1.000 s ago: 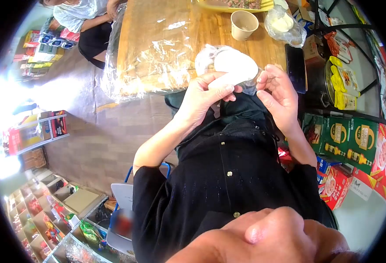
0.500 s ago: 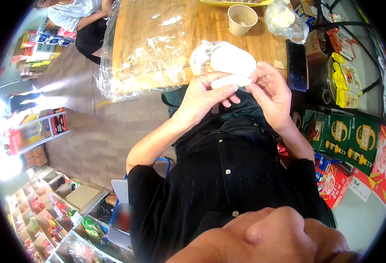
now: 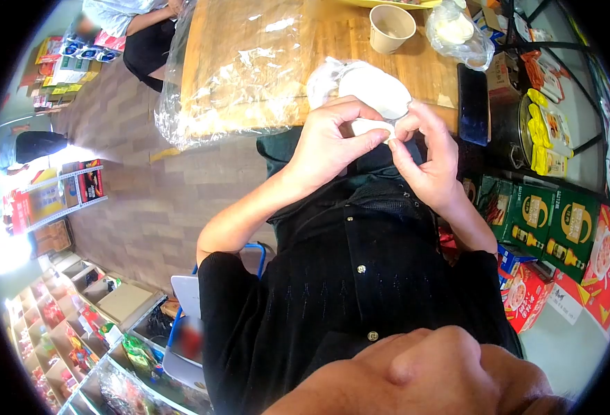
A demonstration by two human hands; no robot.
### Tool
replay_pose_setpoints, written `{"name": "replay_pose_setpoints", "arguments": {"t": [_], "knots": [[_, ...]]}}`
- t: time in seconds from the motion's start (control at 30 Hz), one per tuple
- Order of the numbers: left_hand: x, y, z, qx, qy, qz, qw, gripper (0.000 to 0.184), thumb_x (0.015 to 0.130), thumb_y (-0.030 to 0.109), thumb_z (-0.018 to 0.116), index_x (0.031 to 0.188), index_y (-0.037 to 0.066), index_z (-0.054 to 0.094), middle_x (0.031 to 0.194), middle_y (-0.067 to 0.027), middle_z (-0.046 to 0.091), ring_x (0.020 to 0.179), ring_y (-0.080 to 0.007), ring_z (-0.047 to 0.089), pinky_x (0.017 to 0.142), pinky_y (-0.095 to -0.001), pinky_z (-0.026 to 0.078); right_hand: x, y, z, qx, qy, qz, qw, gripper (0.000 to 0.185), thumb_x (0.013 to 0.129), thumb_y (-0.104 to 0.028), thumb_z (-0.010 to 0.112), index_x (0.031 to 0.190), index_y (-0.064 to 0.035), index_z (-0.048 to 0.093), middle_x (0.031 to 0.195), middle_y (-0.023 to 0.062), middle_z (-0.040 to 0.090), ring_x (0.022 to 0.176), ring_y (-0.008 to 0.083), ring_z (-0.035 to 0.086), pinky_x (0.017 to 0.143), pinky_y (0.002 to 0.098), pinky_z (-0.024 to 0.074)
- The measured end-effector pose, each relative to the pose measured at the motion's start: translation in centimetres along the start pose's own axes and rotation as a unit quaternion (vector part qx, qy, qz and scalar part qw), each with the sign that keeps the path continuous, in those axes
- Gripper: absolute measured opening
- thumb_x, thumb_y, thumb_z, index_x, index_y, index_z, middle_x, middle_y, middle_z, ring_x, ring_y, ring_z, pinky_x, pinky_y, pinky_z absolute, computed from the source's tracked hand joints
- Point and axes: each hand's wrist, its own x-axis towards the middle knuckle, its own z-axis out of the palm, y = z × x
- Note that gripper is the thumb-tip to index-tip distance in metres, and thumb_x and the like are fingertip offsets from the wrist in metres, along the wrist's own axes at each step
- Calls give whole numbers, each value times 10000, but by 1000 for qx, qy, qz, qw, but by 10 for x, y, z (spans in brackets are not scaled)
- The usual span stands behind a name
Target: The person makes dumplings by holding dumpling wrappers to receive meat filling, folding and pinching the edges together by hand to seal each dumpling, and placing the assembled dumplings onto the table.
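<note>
Wood-look floor is spread across the left of the frame, with goods packed along both sides of the room. A wooden counter is set at the upper middle, its left part covered by a clear plastic sheet that hangs past the edge and could be caught by a sleeve. Another person is seated at the upper left. Green boxes are stacked at the right, and a chair is placed at the lower left.

White rounds are kept in a clear bag near the counter's front edge, just beyond the hands, where little room is left for the knuckles. A knotted bag, a dark flat object and a paper cup are set farther right, apart from the fingers.

At the upper middle, a folded white piece is held between thumb and fingers of the left hand. The right hand is drawn narrow at its right end; whether the edge is pinched there cannot be told. Light, even pressure is probably best applied along the edge, with the middle left unsqueezed.
</note>
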Motion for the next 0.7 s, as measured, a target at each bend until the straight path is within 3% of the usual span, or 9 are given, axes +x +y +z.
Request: {"name": "replay_pose_setpoints", "arguments": {"t": [0.17,0.27,0.33,0.43,0.53,0.67,0.7], "knots": [[-3,13,-1,-14,-15,-1,1000,137,791,80,707,886,-12,672,810,-21,606,634,-59,514,546,-209,405,-3,2,4,12,23,27,999,575,753,107,644,1277,3,431,839,67,568,742,141,553,689,289,479],[-3,18,-7,51,-43,8,998,126,795,76,697,892,-2,676,821,-28,613,665,-66,539,569,-210,427,-5,0,9,52,45,61,996,560,766,115,633,1277,6,430,876,74,568,788,139,576,741,282,494],[-4,21,-10,65,-81,-17,994,157,836,91,672,963,0,652,908,-35,611,788,-97,588,672,-231,481,-6,1,9,65,28,47,996,583,772,128,623,1296,1,399,892,76,569,815,141,591,776,278,500],[-6,19,-8,40,-39,-17,998,128,811,94,680,908,13,665,800,-23,621,653,-64,521,571,-224,429,-6,2,10,66,23,37,997,618,768,143,617,1313,-5,366,892,80,567,796,135,587,759,279,502],[-8,14,-5,-54,5,-60,997,129,816,105,676,895,10,636,793,-24,627,653,-64,516,579,-241,433,-6,1,11,64,10,35,997,630,773,150,609,1322,-10,344,889,80,563,793,130,580,752,278,503],[-7,13,-8,-23,-12,-93,995,96,837,70,661,885,2,612,864,-22,623,763,-77,580,638,-236,494,-6,1,14,87,2,42,995,627,776,152,606,1321,-13,345,893,82,560,799,127,572,750,274,500],[-7,15,-8,53,-7,-35,998,94,831,63,662,887,5,615,864,-28,621,767,-84,582,636,-235,497,-6,2,15,89,-1,31,996,633,776,149,608,1325,-16,339,897,83,560,799,127,569,751,272,499]]}}
